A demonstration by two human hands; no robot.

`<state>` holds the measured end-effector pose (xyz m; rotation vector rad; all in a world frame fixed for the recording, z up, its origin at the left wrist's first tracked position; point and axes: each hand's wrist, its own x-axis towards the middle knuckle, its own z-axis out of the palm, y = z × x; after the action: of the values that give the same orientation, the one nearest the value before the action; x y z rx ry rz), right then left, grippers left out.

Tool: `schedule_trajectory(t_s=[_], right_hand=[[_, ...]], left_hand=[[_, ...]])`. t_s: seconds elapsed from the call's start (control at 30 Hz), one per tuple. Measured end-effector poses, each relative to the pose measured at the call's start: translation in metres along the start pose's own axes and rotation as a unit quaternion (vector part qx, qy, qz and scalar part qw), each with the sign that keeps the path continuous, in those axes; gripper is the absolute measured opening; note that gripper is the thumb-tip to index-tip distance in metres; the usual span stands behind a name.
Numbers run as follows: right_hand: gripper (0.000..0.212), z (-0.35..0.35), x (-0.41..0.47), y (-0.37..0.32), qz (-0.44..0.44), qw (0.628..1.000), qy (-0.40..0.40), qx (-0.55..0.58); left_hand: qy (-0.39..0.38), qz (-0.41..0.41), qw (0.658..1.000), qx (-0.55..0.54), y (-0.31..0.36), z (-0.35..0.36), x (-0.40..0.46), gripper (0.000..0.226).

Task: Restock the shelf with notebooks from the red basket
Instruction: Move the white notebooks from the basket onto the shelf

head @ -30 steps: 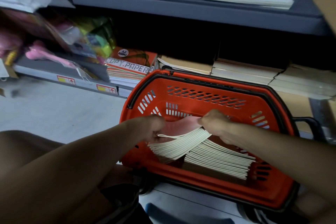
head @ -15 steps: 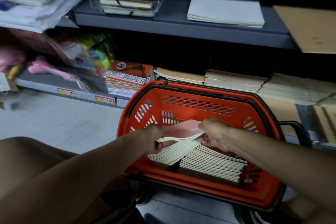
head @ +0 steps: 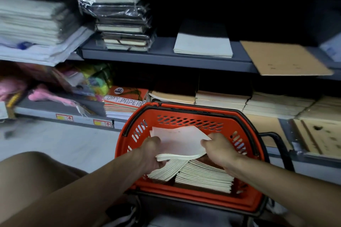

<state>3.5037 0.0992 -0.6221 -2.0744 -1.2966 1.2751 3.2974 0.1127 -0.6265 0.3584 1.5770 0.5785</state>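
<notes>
A red basket (head: 184, 116) sits on the floor in front of the shelves. Inside it lie two stacks of thin cream-edged notebooks (head: 203, 177). Above them a small bundle of notebooks with a pale pink cover (head: 179, 142) is lifted and sagging in the middle. My left hand (head: 150, 151) grips its left edge. My right hand (head: 216, 146) grips its right edge. The grey shelf (head: 166, 57) runs above, with a lower shelf holding rows of similar cream notebooks (head: 221, 99).
On the upper shelf stand wrapped dark notebooks (head: 118, 20), a white pad (head: 203, 44) and brown card (head: 284, 59). Copy paper (head: 125, 101) and colourful packets (head: 88, 79) fill the lower left. The basket's black handle (head: 282, 149) sticks out right. My knee (head: 33, 171) is at left.
Both hands have lifted the pink-covered bundle up off the stacks in the basket. The view has tilted up, showing more of the upper shelf.
</notes>
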Motion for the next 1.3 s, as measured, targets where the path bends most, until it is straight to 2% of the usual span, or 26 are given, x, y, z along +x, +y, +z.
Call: schedule_trajectory(t_s=[0.2,0.33,0.47,0.63,0.73,0.93,1.03,1.17,1.3], right_hand=[[0.014,-0.024,-0.034,-0.004,-0.053,0.996,0.064,-0.032],[0.015,-0.038,-0.065,-0.006,-0.1,0.991,0.086,-0.004],[0.017,-0.045,-0.09,-0.004,-0.165,0.979,0.118,0.023],[0.024,-0.053,-0.107,0.0,-0.229,0.959,0.159,0.044],[0.023,-0.061,-0.116,0.0,-0.251,0.948,0.182,0.069],[0.003,-0.082,-0.119,-0.007,-0.293,0.926,0.223,0.088],[0.028,-0.092,-0.116,-0.017,-0.318,0.917,0.217,0.108],[0.05,-0.103,-0.092,-0.031,-0.351,0.907,0.191,0.13],[0.062,-0.114,-0.062,-0.046,-0.359,0.902,0.174,0.162]], left_hand=[[-0.01,0.086,0.996,-0.021,-0.014,0.015,-0.043,0.025],[0.031,0.114,0.993,-0.002,-0.022,0.021,-0.062,0.01],[0.054,0.172,0.984,0.004,-0.025,0.021,-0.076,0.025],[0.058,0.266,0.962,0.014,-0.02,0.021,-0.105,0.011],[0.045,0.316,0.948,0.02,-0.013,0.023,-0.126,0.015],[0.014,0.399,0.916,0.019,0.014,0.023,-0.155,0.015],[0.002,0.421,0.907,0.021,0.03,0.026,-0.162,0.014],[-0.001,0.436,0.9,0.022,0.058,0.033,-0.16,0.015],[0.0,0.439,0.898,0.019,0.087,0.041,-0.149,0.015]])
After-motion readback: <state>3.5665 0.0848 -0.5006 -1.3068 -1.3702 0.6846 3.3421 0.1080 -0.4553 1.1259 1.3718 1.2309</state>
